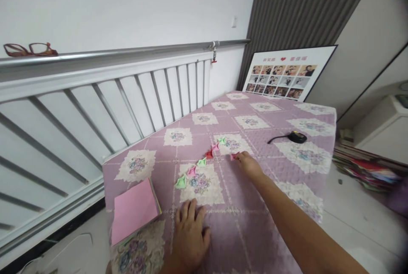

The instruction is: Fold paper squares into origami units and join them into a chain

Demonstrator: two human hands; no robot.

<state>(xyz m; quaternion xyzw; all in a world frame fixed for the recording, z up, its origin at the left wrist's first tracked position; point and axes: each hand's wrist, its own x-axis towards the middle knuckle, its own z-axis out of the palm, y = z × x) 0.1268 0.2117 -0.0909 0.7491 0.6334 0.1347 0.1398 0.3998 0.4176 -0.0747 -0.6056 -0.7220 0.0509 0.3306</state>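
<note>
My right hand reaches out over the table and pinches a small red folded paper piece at its fingertips. Left of it, several small folded paper pieces in green, pink and red lie in a slanting row, from a green one at the near end to another green one at the far end. My left hand lies flat on the cloth, fingers spread, below the near end of the row. A stack of pink paper lies to the left of that hand.
A patterned purple tablecloth covers the table. A black tape-like tool with a strap lies at the right. Beyond the left edge stands a white radiator; a photo board leans behind the far end.
</note>
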